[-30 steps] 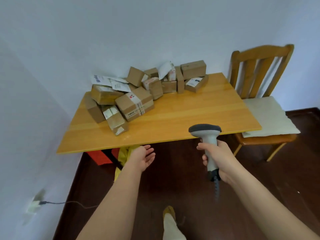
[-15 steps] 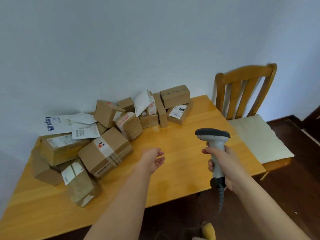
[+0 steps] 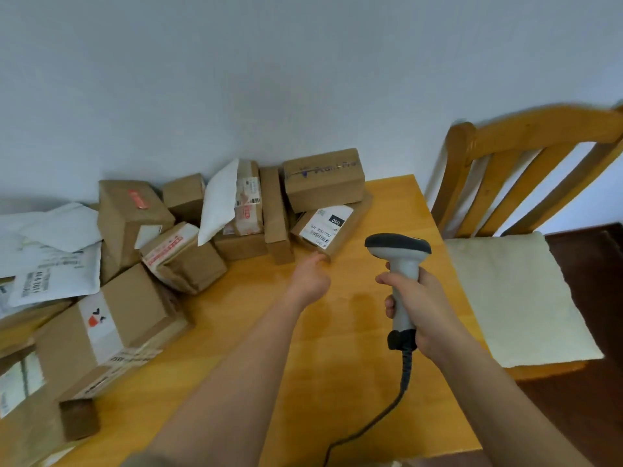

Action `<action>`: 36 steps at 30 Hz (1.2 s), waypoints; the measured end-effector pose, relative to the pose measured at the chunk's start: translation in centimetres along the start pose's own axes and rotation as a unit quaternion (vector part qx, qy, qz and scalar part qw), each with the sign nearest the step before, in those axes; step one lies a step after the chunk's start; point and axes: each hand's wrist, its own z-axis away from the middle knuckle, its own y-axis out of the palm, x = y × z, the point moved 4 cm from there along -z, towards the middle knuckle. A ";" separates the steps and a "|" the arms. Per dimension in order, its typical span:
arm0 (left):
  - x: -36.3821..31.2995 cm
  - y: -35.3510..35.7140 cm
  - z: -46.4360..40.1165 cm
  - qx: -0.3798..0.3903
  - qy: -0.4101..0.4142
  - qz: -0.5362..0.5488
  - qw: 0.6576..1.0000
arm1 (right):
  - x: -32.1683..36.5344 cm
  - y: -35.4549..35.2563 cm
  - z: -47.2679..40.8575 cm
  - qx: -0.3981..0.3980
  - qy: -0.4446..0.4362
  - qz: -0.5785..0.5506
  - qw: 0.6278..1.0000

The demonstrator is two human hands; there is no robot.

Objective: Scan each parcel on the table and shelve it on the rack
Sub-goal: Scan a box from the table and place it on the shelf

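A heap of brown cardboard parcels and white mailers covers the back and left of the wooden table (image 3: 354,332). At its right end a flat parcel with a white barcode label (image 3: 328,227) lies under another brown box (image 3: 323,183). My left hand (image 3: 312,278) stretches over the table, its fingertips at the near edge of the flat labelled parcel; whether they touch it I cannot tell. My right hand (image 3: 418,301) grips the handle of a grey and white barcode scanner (image 3: 399,264), whose dark head points toward the parcels. The rack is out of view.
A wooden chair (image 3: 526,156) with a cream cushion (image 3: 515,298) stands right of the table. The scanner's dark cable (image 3: 381,419) hangs down over the table's front. A large box with a red and black logo (image 3: 111,325) sits at the near left. White walls stand behind.
I have stepped closer to the table. My left hand has reached forward from the table's front edge to the flat labelled parcel. The right hand has kept hold of the scanner.
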 end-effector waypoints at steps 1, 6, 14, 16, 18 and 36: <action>-0.5 0.7 -1.1 0.016 0.016 -0.018 1.000 | 0.3 -0.2 -1.1 0.001 0.004 0.002 1.000; -0.3 3.3 -5.3 0.065 0.009 -0.103 0.993 | 0.7 -1.2 -4.4 0.003 0.020 0.014 1.000; 1.5 3.5 -4.8 0.058 0.056 -0.208 0.975 | -0.1 -1.2 -5.4 -0.003 0.041 0.024 0.999; 2.4 3.5 -3.3 0.063 0.066 -0.209 0.974 | -0.3 -0.4 -5.1 0.001 0.044 0.026 0.999; 3.7 3.6 -1.5 0.074 0.072 -0.203 0.974 | -0.4 0.5 -4.5 0.002 0.049 0.031 0.998; 17.1 -7.6 9.2 0.018 -0.047 -0.311 0.949 | -4.0 8.6 3.2 0.067 0.038 0.077 0.994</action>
